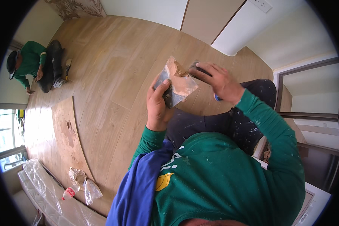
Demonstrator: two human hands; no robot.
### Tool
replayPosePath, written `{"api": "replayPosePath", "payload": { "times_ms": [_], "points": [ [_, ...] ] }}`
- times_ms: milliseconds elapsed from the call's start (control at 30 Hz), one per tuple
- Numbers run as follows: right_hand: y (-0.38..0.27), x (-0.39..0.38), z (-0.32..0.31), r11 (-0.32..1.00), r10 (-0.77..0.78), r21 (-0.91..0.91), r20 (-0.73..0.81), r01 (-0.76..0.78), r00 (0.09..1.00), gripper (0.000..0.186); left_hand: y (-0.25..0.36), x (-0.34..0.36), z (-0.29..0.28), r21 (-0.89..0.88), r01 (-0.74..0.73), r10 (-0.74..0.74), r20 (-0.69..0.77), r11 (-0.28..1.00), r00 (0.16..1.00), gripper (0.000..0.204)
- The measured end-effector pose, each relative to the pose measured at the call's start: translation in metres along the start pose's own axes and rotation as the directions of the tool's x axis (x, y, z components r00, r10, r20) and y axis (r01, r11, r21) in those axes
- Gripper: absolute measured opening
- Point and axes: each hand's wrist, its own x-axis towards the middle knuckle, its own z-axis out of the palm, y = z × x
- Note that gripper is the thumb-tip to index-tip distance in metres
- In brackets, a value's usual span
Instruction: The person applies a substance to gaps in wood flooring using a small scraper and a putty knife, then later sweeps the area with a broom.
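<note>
In the middle of the view, my left hand (pixel 157 98) grips a wide putty knife (pixel 182 86) by its dark part, thumb on top; its metal blade carries a lump of tan filler (pixel 177 69). Just right of that blade, my right hand (pixel 221 83) is closed on a small dark tool (pixel 199 67), held close to the blade's corner; much of this tool is hidden by my fingers. My dark, paint-spotted trousers show below both hands.
A co-worker (pixel 30 64) sits on the wood floor at left beside a scraper (pixel 68 67). A long board (pixel 66 132), bags (pixel 92 191), a red-labelled bottle (pixel 69 193) and plastic-wrapped mattress (pixel 41 188) lie lower left. Walls curve behind; a framed opening (pixel 309 113) stands at right.
</note>
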Motion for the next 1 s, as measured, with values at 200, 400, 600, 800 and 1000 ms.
{"api": "replayPosePath", "payload": {
  "times_ms": [200, 400, 600, 800, 1000],
  "points": [
    [-0.002, 0.018, -0.042, 0.955, -0.251, -0.154, 0.042, 0.255, 0.967, 0.057, -0.006, 0.013, -0.027, 0.258, -0.125, 0.135, -0.023, 0.958, 0.991, 0.042],
    [0.018, 0.043, -0.033, 0.853, -0.394, -0.293, 0.181, 0.432, 0.901, 0.047, -0.020, 0.038, -0.030, 0.504, -0.241, 0.278, 0.003, 0.829, 0.961, 0.042],
    [0.118, 0.062, 0.029, 0.954, -0.297, 0.092, 0.413, 0.285, 0.861, 0.051, -0.013, 0.075, -0.082, 0.291, -0.298, 0.352, -0.153, 0.909, 0.923, 0.033],
    [0.233, 0.031, 0.177, 0.591, 0.494, 0.101, 0.739, -0.800, 0.458, 0.040, -0.075, 0.093, -0.192, 0.241, -0.036, 0.108, -0.293, 0.970, 0.950, 0.027],
    [0.266, -0.020, 0.322, 0.806, 0.521, 0.011, 0.463, -0.592, 0.717, 0.037, -0.154, 0.095, -0.276, 0.397, 0.164, 0.039, -0.458, 0.903, 0.888, 0.038]
  ]
}}
